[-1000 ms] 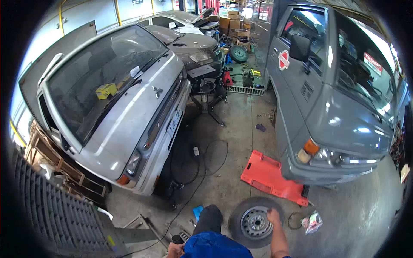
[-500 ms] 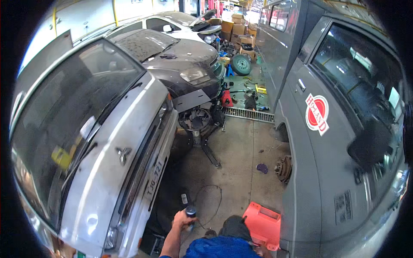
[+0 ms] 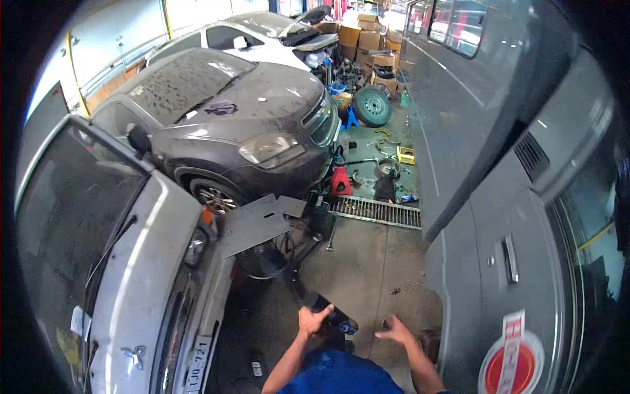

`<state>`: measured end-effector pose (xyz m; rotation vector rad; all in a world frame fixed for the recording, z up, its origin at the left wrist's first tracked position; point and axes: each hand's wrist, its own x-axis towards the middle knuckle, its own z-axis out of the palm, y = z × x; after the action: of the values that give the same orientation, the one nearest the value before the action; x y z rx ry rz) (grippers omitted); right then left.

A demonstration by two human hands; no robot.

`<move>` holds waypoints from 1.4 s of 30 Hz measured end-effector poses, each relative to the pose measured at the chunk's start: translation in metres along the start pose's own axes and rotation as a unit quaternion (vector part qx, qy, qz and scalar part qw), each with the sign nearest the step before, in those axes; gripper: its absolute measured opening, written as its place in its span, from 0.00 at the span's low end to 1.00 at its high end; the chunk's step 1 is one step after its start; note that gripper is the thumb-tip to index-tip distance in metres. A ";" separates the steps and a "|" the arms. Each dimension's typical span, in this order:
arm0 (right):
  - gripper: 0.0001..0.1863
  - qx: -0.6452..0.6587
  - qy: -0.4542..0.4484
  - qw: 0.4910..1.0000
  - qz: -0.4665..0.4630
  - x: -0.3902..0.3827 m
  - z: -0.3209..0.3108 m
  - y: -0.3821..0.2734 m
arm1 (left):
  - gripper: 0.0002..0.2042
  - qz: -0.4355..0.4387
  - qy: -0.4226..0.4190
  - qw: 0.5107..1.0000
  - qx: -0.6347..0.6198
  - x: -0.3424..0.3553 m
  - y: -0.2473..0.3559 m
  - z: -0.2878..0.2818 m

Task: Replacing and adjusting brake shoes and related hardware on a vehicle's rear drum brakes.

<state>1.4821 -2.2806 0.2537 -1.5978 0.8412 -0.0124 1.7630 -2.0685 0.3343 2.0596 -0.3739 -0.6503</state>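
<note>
Dark cylinder lies at the lower centre of the head view, tilted, gripped by the left hand. Just right of it, the right hand is loosely curled; whether it pinches anything, I cannot tell. Good handling probably means a firm left grip, cylinder steadied before the right fingers close in.

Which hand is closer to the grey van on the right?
The right hand: it is left of the grey van, not touching it. The left hand, gripping a dark can, is farther left.
</note>
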 end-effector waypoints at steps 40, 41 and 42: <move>0.36 -0.126 0.263 0.954 -0.067 1.188 -0.642 -0.487 | 0.25 -0.090 -0.272 0.920 0.266 1.292 0.635 0.350; 0.36 -0.116 0.261 0.958 -0.032 1.202 -0.656 -0.496 | 0.24 -0.003 -0.346 0.889 0.299 1.309 0.676 0.350; 0.36 -0.091 0.272 0.958 -0.018 1.222 -0.666 -0.497 | 0.26 0.087 -0.416 0.844 0.327 1.334 0.712 0.352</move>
<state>2.3198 -3.4973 0.2937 -1.8137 1.2643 -0.4277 2.6368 -3.3508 0.3768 2.1985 -1.4327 -1.4462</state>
